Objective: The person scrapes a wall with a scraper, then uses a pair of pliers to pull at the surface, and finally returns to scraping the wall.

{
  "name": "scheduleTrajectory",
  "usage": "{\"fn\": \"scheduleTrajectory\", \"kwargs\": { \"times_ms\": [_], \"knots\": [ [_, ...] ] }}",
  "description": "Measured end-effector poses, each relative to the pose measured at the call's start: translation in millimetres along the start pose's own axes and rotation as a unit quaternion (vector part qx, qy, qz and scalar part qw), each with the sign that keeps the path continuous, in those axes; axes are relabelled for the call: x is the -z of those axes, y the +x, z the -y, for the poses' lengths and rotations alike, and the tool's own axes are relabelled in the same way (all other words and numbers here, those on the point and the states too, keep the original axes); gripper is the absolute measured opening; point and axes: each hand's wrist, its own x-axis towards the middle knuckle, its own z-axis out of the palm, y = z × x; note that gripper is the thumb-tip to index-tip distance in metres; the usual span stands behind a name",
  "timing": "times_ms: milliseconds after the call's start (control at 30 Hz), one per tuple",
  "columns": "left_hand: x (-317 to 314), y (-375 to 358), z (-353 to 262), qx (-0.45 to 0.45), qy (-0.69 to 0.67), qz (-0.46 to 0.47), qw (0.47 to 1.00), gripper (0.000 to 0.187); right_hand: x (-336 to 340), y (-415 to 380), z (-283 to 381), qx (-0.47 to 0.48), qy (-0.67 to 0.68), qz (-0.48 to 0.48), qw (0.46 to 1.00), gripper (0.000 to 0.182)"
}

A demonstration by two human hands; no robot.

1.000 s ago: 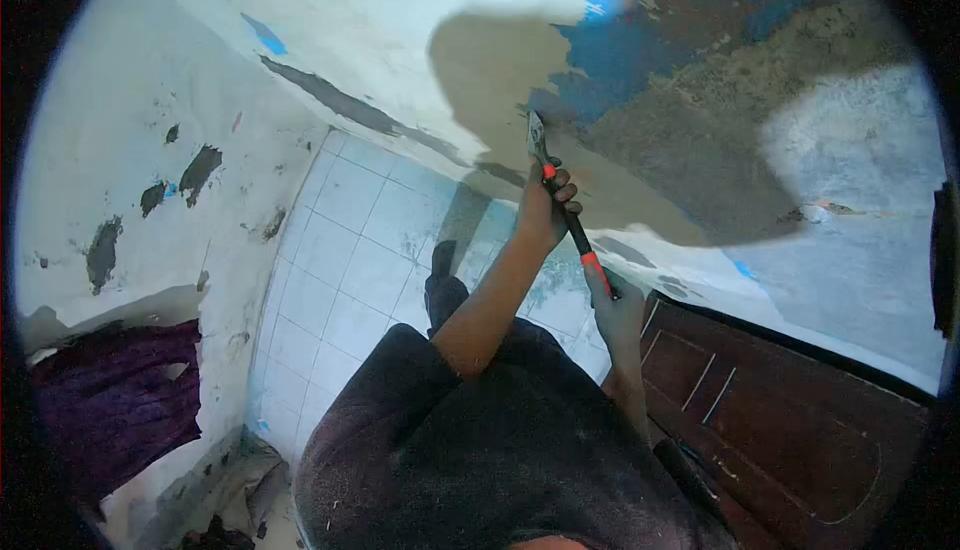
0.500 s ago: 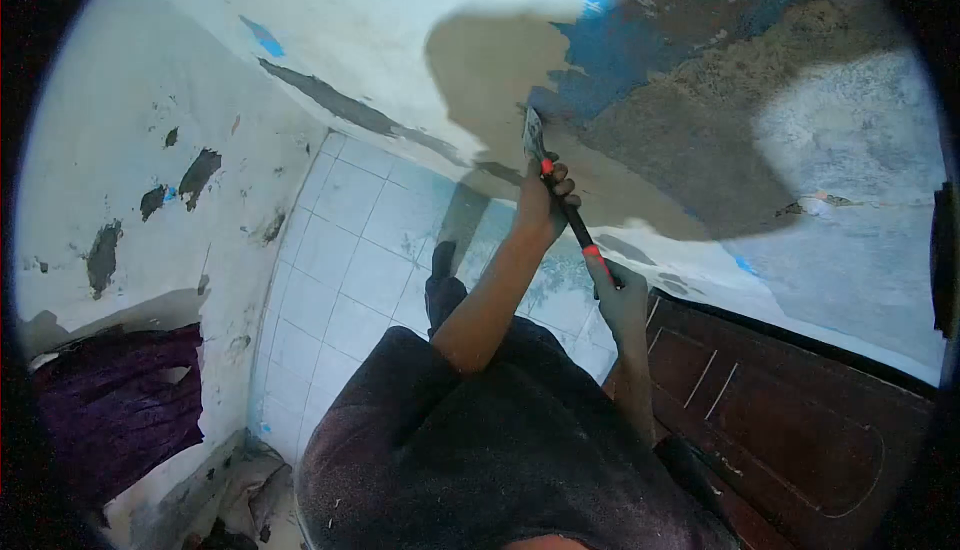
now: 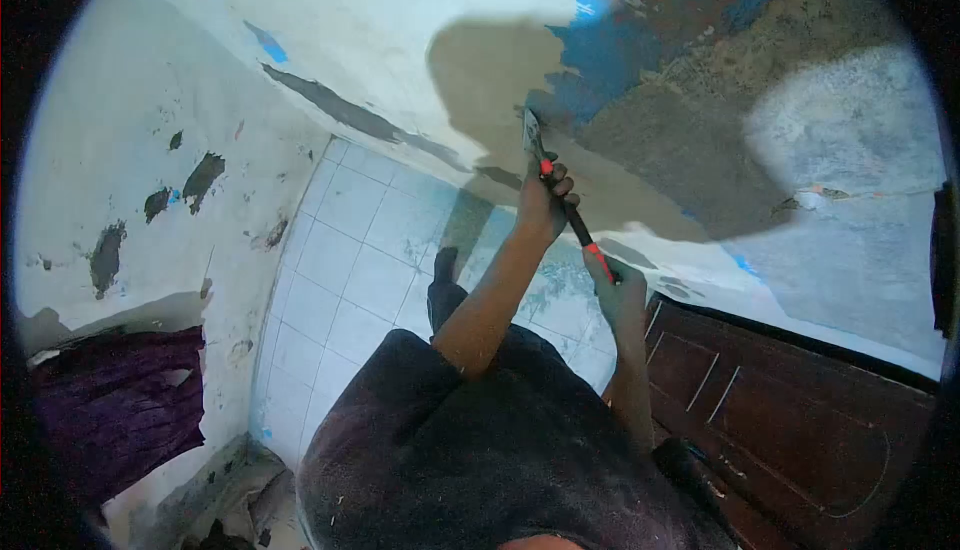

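Our left hand (image 3: 543,200) is curled closed around the scraper (image 3: 573,218), just below its metal head; our right hand (image 3: 622,295) grips the red lower end of its handle. The scraper's tip is at the wall (image 3: 380,30), just beside the lower-left edge of the blue patch (image 3: 600,55), above the tiled floor (image 3: 350,220).

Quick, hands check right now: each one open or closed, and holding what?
Left hand: closed around the scraper, up near its blade.
Right hand: closed on the same scraper, at its rear end.
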Motion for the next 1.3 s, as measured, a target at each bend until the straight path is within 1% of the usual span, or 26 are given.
{"fn": "scheduleTrajectory", "kwargs": {
  "times_ms": [33,67,100,167,233,267,300,333,367,433,500,567,600,633,733,767,800,833,900,967,1000,1067,1100,1167,1233,1300],
  "knots": [
    [3.1,-2.3,1.0,-0.001,0.0,-0.005,1.0,0.03,0.3,1.3,-1.8,0.0,-0.011,0.019,1.0,0.045],
    [1.2,-2.5,2.7,-0.008,0.006,-0.005,1.0,0.028,1.6,1.8,0.1,-0.044,0.03,0.026,0.998,0.046],
    [2.2,-4.6,4.9,-0.006,0.006,-0.006,1.0,0.028,2.7,-1.7,-0.2,-0.046,0.031,0.025,0.998,0.046],
    [-0.3,-4.0,6.5,-0.016,0.02,0.014,1.0,0.027,3.2,-5.0,1.6,-0.001,-0.022,-0.005,1.0,0.046],
    [-2.0,-14.6,17.1,0.003,0.038,0.007,0.999,0.027,2.6,-14.4,-12.7,0.011,-0.007,-0.012,1.0,0.047],
    [-2.5,-17.8,21.4,0.019,0.053,-0.003,0.998,0.028,2.9,-21.6,-11.9,-0.036,0.01,-0.012,0.999,0.047],
    [-3.9,-16.0,22.5,0.015,0.05,-0.004,0.999,0.028,3.4,-24.5,-11.6,-0.083,0.025,-0.008,0.996,0.048],
    [-3.9,-15.2,22.2,0.013,0.033,-0.008,0.999,0.028,0.7,-19.0,-23.3,-0.016,0.044,-0.004,0.999,0.05],
    [-2.6,-14.6,21.9,0.016,0.018,-0.012,1.0,0.029,1.8,-19.6,-17.9,-0.02,0.046,-0.002,0.999,0.05],
    [3.6,-8.9,21.3,0.02,0.011,0.006,1.0,0.029,11.0,-17.9,-1.6,-0.021,-0.02,-0.006,1.0,0.05],
    [-2.8,-12.6,17.3,0.023,0.018,-0.011,1.0,0.028,8.8,-20.2,-8.5,-0.015,-0.02,-0.007,1.0,0.049],
    [-4.3,-9.3,13.1,0.02,0.021,0.001,1.0,0.027,2.8,-20.5,-5.7,-0.03,0.012,-0.024,0.999,0.048],
    [-6.7,-7.0,6.2,0.014,0.014,-0.012,1.0,0.027,4.2,-16.2,3.9,-0.053,0.007,-0.008,0.999,0.048],
    [-5.8,-6.3,1.2,0.011,0.008,-0.029,1.0,0.026,3.2,-10.0,4.0,-0.054,0.007,-0.003,0.999,0.048],
    [0.3,-3.6,6.0,0.005,0.031,-0.026,0.999,0.028,8.1,-3.5,-1.1,-0.033,-0.039,0.032,0.998,0.048],
    [-6.5,-10.8,7.8,0.009,0.037,-0.025,0.999,0.028,10.0,-13.0,-3.0,-0.042,-0.014,0.024,0.999,0.048],
    [-15.1,-20.8,13.6,0.014,0.047,-0.052,0.997,0.028,12.6,-21.2,-4.0,-0.049,0.011,0.016,0.999,0.048],
    [-19.3,-18.1,13.6,0.008,0.044,-0.05,0.998,0.028,14.4,-21.9,-4.3,-0.05,0.035,0.01,0.998,0.049],
    [-17.0,-23.1,13.7,0.016,0.04,-0.034,0.998,0.027,11.4,-19.7,-6.0,-0.059,0.029,0.02,0.998,0.048],
    [-5.9,-7.2,7.0,-0.004,0.021,-0.012,1.0,0.027,9.1,-4.4,11.7,-0.025,-0.01,0.023,0.999,0.048],
    [-6.1,-7.5,6.5,0.001,0.016,-0.021,1.0,0.027,13.7,-6.1,17.6,-0.037,-0.008,0.03,0.999,0.049],
    [-7.7,-11.3,8.5,0.001,0.029,-0.032,0.999,0.028,12.5,-10.0,5.8,-0.029,-0.01,0.025,0.999,0.049],
    [-8.4,-19.0,16.2,0.004,0.03,-0.032,0.999,0.028,13.2,-19.1,-3.4,-0.03,-0.015,0.019,0.999,0.049],
    [-13.0,-26.0,27.9,0.068,0.03,-0.046,0.996,0.031,14.9,-30.2,-11.7,-0.043,0.013,-0.001,0.999,0.047],
    [-8.4,-29.8,33.7,0.073,0.042,-0.039,0.996,0.034,16.6,-39.1,-17.6,-0.095,0.022,-0.02,0.995,0.044],
    [-9.8,-23.9,35.1,0.061,0.051,-0.029,0.996,0.034,17.5,-37.7,-15.1,-0.089,0.019,-0.013,0.996,0.043]
  ]
}}
